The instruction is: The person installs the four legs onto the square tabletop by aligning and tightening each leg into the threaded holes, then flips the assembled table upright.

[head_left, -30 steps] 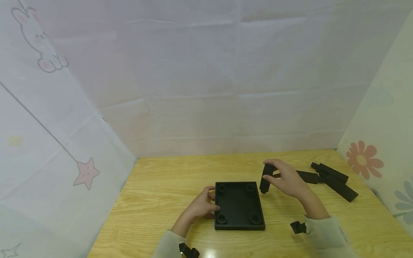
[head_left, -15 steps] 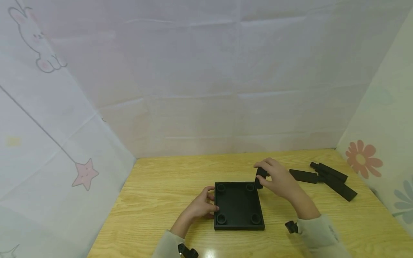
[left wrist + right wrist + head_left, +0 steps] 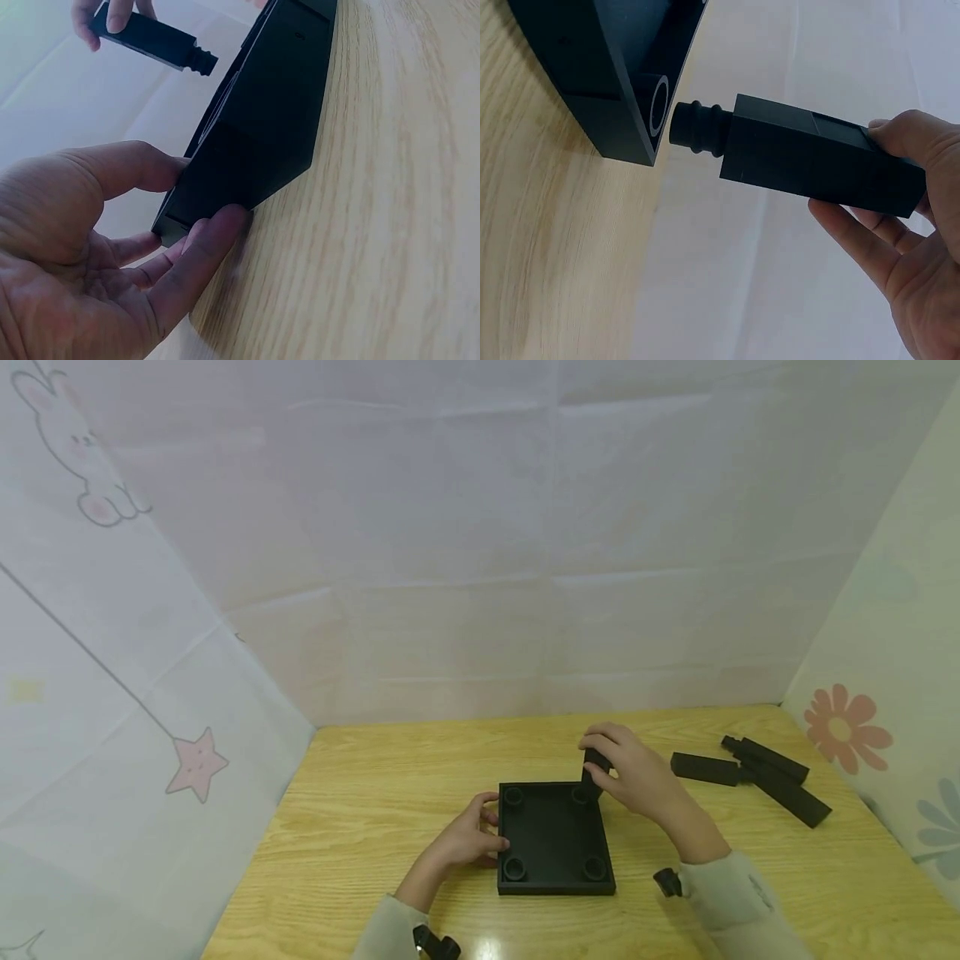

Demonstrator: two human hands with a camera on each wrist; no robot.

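A black square tabletop lies underside up on the table, with a round socket in each corner. My left hand grips its left edge, thumb on the rim and fingers against the outer side. My right hand holds a black table leg by its upper end, above the far right corner. In the right wrist view the leg's ribbed peg points at the corner socket, with a small gap between them. The left wrist view also shows the peg apart from the tabletop.
Several more black legs lie crossed at the right of the wooden table, among them a near leg and a left leg. Patterned white sheets hang behind and at both sides.
My right hand has moved left with the leg, from beside the tabletop to above its far right corner. The left hand has stayed on the left edge.
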